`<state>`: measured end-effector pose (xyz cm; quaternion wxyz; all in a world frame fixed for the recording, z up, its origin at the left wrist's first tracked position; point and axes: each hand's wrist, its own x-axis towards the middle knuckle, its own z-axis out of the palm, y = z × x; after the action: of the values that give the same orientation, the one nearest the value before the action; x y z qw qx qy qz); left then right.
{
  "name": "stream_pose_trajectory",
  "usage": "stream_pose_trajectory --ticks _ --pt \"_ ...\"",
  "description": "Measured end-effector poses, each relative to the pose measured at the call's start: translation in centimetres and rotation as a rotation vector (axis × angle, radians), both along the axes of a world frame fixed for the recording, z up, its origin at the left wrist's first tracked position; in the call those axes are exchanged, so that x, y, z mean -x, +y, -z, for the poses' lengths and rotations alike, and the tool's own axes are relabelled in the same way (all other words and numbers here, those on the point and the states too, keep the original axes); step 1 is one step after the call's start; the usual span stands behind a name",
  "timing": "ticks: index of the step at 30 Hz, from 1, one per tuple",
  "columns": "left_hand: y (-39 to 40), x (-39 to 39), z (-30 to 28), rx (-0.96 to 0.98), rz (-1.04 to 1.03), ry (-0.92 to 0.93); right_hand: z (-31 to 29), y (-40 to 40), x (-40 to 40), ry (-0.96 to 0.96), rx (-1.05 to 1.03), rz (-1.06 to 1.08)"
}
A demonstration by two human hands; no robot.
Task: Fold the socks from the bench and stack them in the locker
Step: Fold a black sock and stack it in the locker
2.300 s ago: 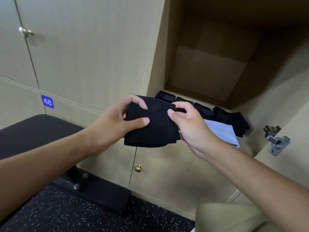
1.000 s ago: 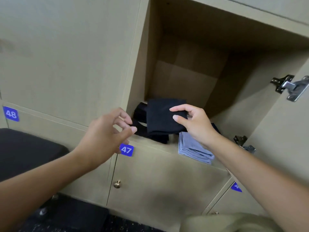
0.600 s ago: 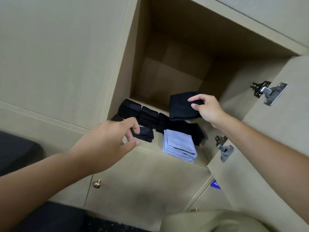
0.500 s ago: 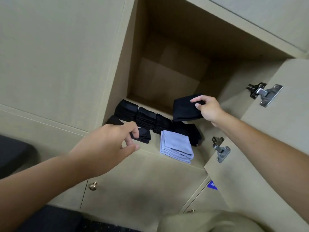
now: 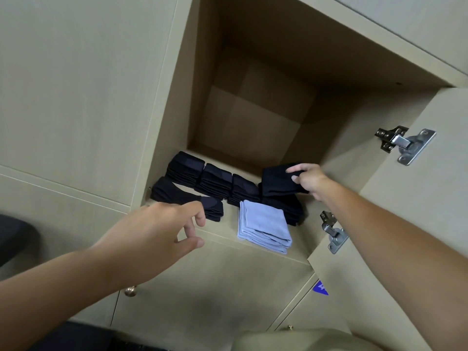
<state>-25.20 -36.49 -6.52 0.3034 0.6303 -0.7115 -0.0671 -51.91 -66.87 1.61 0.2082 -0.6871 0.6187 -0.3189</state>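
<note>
**Folded black sock being set on the right-hand stack in the locker**

At the far left, a corner of the dark bench [image 5: 15, 239] is seen below the closed locker doors. The left hand [image 5: 157, 234] is held in front of the locker's front edge, fingers loosely spread and relaxed, with nothing gripped; a loose black sock [image 5: 182, 196] lies just behind its fingertips on the locker shelf [image 5: 222, 236], and no contact between the two can be made out.

Further back, three stacks of folded black socks [image 5: 212, 178] are ranged side by side along the shelf. In front of them, near the shelf edge, a pile of folded light-blue socks [image 5: 263, 224] is found, its front corner slightly overhanging.

To the right, the folded black sock [image 5: 278, 181] is pinched at its right edge by the right hand [image 5: 309, 181], thumb on top and fingers curled beneath. It is held just above a fourth black stack [image 5: 291, 209], with which contact cannot be confirmed.

For a tidy result, the sock should probably be lowered flat and square with the stack's edges before the pinch is released, the fingers being drawn out sideways so the fold is not dragged open. The open locker door [image 5: 405, 198] and its hinges [image 5: 402, 143] stand close to the right forearm and are best kept clear of.
</note>
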Motion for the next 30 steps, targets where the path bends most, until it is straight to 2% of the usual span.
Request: stream_pose_trajectory --ticks 12,22,26,30 --pt "-0.2 -0.1 0.4 -0.044 -0.014 0.014 1.3 -2.1 0.6 -0.018 -0.089 0.037" --pt "-0.3 -0.4 0.2 -0.058 -0.017 0.008 1.8 -2.0 0.6 0.170 -0.201 0.007" --pt "-0.3 -0.6 0.4 -0.064 -0.012 0.027 1.5 -2.3 0.4 0.235 -0.185 -0.003" --pt "-0.2 -0.7 0.6 -0.070 -0.013 0.044 1.5 -2.4 -0.4 0.379 -0.098 -0.013"
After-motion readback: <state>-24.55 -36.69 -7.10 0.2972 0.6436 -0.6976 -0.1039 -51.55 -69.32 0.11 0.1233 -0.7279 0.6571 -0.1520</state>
